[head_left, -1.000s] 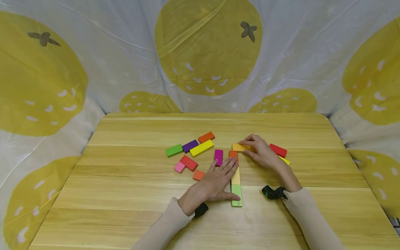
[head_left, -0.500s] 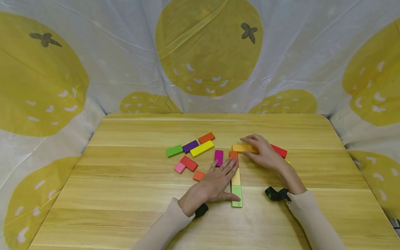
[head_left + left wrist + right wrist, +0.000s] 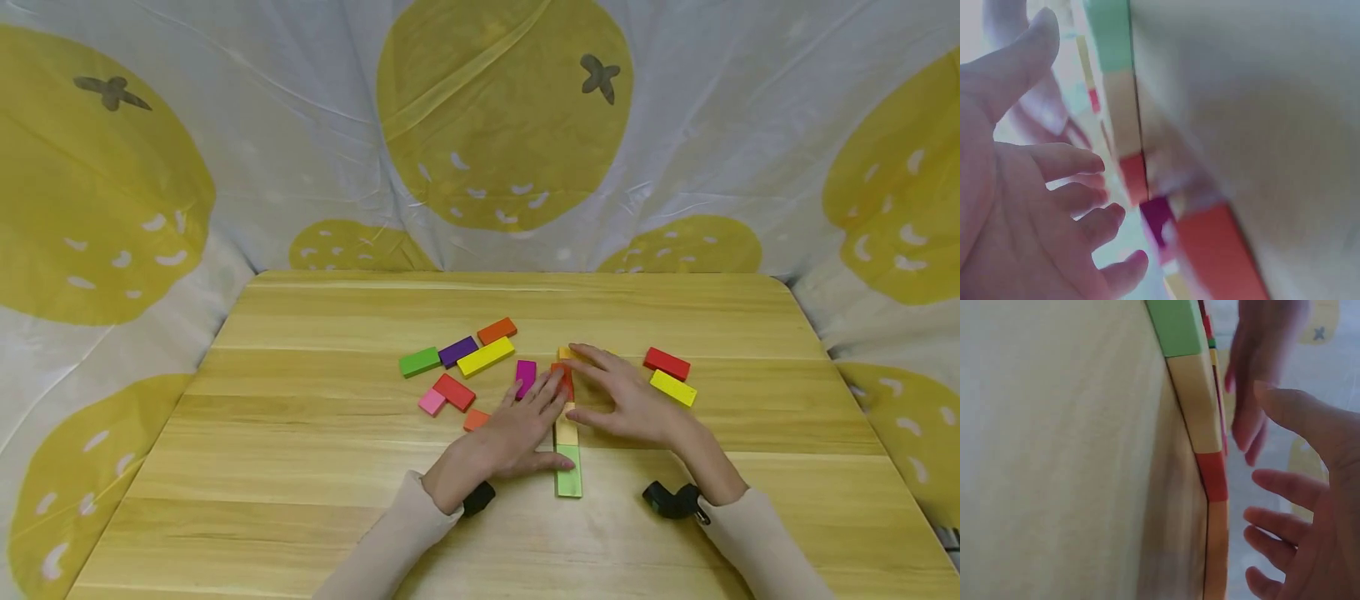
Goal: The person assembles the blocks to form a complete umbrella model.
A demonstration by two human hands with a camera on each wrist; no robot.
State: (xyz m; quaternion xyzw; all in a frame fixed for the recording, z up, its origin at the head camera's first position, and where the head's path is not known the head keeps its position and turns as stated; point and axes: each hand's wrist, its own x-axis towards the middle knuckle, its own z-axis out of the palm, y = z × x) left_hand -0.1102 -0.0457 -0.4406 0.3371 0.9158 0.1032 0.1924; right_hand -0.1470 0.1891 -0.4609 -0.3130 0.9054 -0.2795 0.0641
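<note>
In the head view a column of end-to-end blocks lies on the table: light green (image 3: 569, 482), cream (image 3: 567, 433) and red-orange (image 3: 568, 390). At its far end a light orange block (image 3: 564, 353) lies crosswise, mostly hidden by my right hand (image 3: 633, 402). That hand hovers over the column's right side with fingers spread and nothing held. My left hand (image 3: 508, 440) spreads over the column from the left, its thumb above the light green block. Both wrist views show fingers extended and apart from the blocks. A magenta block (image 3: 527, 375) lies by the left fingertips.
Left of the hands lie green (image 3: 419, 362), purple (image 3: 458, 352), yellow (image 3: 486, 357), orange (image 3: 497, 332), red (image 3: 454, 392) and pink (image 3: 432, 402) blocks, plus another orange block (image 3: 476, 420). On the right are a red block (image 3: 667, 363) and a yellow block (image 3: 673, 388).
My right hand has let go of the light orange block and moved nearer and leftward over the column. The yellow block at right is uncovered. My left hand has barely shifted.
</note>
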